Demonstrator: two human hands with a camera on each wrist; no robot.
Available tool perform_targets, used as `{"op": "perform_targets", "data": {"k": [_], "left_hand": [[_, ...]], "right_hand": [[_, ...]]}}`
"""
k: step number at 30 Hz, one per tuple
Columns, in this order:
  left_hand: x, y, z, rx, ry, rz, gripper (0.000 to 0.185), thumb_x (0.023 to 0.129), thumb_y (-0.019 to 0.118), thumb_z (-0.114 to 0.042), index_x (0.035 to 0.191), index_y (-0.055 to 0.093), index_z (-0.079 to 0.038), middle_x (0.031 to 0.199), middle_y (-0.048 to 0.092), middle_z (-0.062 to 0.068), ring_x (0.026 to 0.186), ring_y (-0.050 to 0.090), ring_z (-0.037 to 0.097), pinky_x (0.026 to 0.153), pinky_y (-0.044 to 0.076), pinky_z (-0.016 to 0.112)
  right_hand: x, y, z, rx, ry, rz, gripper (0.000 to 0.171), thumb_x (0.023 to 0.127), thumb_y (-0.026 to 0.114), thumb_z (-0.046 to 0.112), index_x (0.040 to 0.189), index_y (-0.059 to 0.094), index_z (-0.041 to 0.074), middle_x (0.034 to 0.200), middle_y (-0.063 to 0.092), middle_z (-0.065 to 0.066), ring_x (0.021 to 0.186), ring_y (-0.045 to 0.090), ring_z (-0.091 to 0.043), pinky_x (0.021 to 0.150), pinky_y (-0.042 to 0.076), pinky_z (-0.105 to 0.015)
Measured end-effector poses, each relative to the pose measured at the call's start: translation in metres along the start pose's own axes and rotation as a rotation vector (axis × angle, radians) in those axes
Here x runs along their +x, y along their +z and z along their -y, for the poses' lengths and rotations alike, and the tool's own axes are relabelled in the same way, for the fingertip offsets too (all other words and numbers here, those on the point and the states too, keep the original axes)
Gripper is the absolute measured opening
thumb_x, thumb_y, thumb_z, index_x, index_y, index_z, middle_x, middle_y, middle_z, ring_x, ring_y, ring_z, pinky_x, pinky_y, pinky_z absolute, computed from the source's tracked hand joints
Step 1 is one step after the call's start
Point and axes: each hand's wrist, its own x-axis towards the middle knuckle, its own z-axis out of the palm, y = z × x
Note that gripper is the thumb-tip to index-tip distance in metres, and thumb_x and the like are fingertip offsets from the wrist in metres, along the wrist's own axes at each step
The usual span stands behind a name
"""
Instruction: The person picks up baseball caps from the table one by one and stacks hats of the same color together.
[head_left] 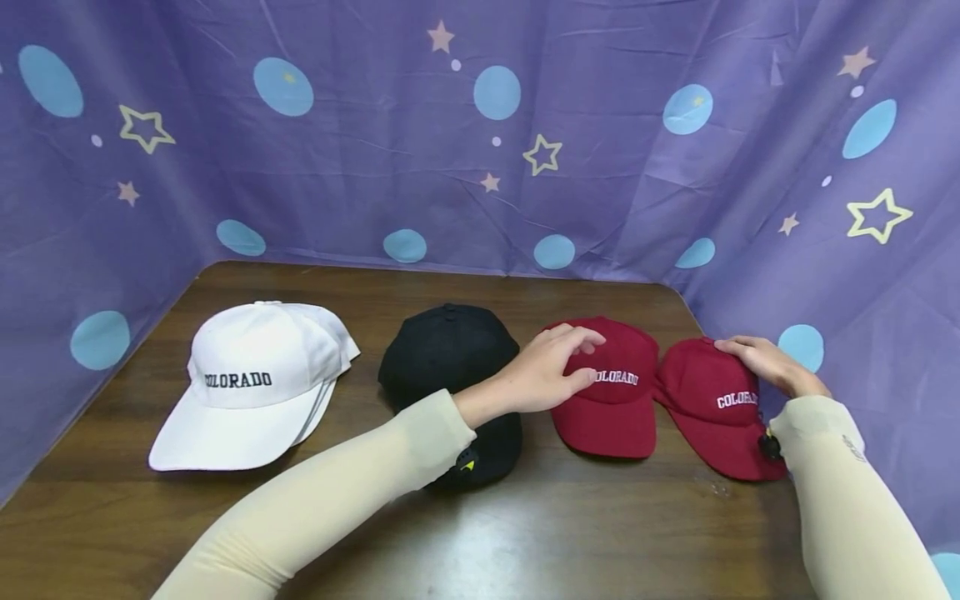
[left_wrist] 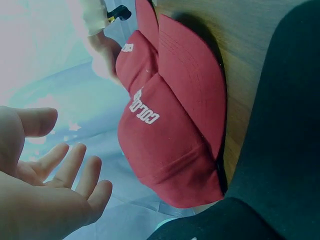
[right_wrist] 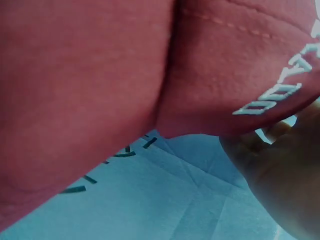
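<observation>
Left grip (head_left: 551,372) spread above the middle red cap (head_left: 611,392); right grip (head_left: 765,360) clasps the edge-side red cap (head_left: 712,404).

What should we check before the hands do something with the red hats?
1. Left hand over the left red cap, fingers spread and not closed on it: ok.
2. Right hand resting on top of the right red cap: ok.
3. Firm hold on the right red cap: cannot tell.
4. The two red caps apart: not ok, they touch or overlap.
5. Black cap clear of the left arm: not ok, the forearm crosses over it.
6. White cap out of the way: ok.
</observation>
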Motion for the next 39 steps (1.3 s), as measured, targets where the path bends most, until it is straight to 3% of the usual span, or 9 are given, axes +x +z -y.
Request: {"op": "perform_targets", "data": {"k": [3,5,11,19,27,34,39], "left_hand": [[0.000,0.001,0.002,-0.011,0.000,0.004,0.047,0.103,0.068,-0.016,0.148,0.056,-0.006,0.137,0.063,0.011,0.130,0.057,0.025,0.110,0.046,0.039],[-0.001,0.001,0.004,-0.019,-0.004,0.004,0.047,0.103,0.067,-0.016,0.147,0.056,-0.006,0.137,0.063,0.011,0.130,0.057,0.026,0.110,0.046,0.039],[-0.001,0.002,0.006,-0.031,0.005,0.005,0.046,0.103,0.067,-0.014,0.147,0.056,-0.004,0.136,0.063,0.014,0.129,0.058,0.028,0.110,0.046,0.041],[0.001,0.000,0.008,-0.046,0.008,-0.007,0.047,0.103,0.067,-0.014,0.147,0.056,-0.005,0.135,0.065,0.013,0.129,0.059,0.028,0.110,0.047,0.039],[0.005,-0.001,0.005,-0.072,0.039,-0.029,0.047,0.103,0.068,-0.016,0.147,0.056,-0.006,0.136,0.066,0.012,0.129,0.062,0.026,0.110,0.048,0.035],[0.010,-0.003,-0.005,-0.103,0.113,-0.020,0.051,0.105,0.068,-0.033,0.150,0.056,-0.012,0.144,0.064,0.005,0.132,0.061,0.022,0.110,0.046,0.031],[0.011,-0.002,-0.012,-0.169,0.117,0.036,0.054,0.104,0.067,-0.043,0.152,0.055,-0.019,0.143,0.064,-0.004,0.130,0.059,0.006,0.110,0.045,0.026]], "right_hand": [[-0.004,-0.002,0.000,-0.023,-0.014,-0.025,0.053,0.112,0.042,0.047,0.118,0.064,-0.001,0.105,0.064,-0.011,0.099,0.056,-0.019,0.085,0.043,-0.034],[-0.008,-0.004,0.002,-0.013,-0.023,-0.034,0.046,0.112,0.045,0.044,0.110,0.063,0.003,0.097,0.061,-0.002,0.092,0.053,-0.011,0.080,0.042,-0.030],[-0.026,-0.018,0.012,0.050,-0.069,-0.064,0.038,0.113,0.050,0.038,0.109,0.059,0.001,0.085,0.060,0.001,0.082,0.055,-0.009,0.074,0.045,-0.030],[-0.068,-0.043,0.041,0.105,-0.163,-0.098,0.023,0.111,0.056,0.024,0.117,0.066,0.004,0.083,0.070,0.001,0.073,0.065,-0.016,0.067,0.051,-0.031],[-0.111,-0.052,0.093,0.117,-0.312,-0.104,0.016,0.111,0.056,0.013,0.118,0.068,0.007,0.086,0.073,-0.005,0.071,0.069,-0.020,0.067,0.054,-0.028],[-0.132,-0.036,0.138,0.142,-0.537,-0.172,0.018,0.108,0.054,-0.003,0.115,0.068,0.005,0.086,0.072,-0.005,0.072,0.067,-0.018,0.069,0.052,-0.027],[-0.134,-0.011,0.165,0.168,-0.602,-0.157,0.018,0.106,0.056,-0.003,0.115,0.068,0.007,0.088,0.071,-0.003,0.072,0.066,-0.017,0.068,0.051,-0.027]]}}
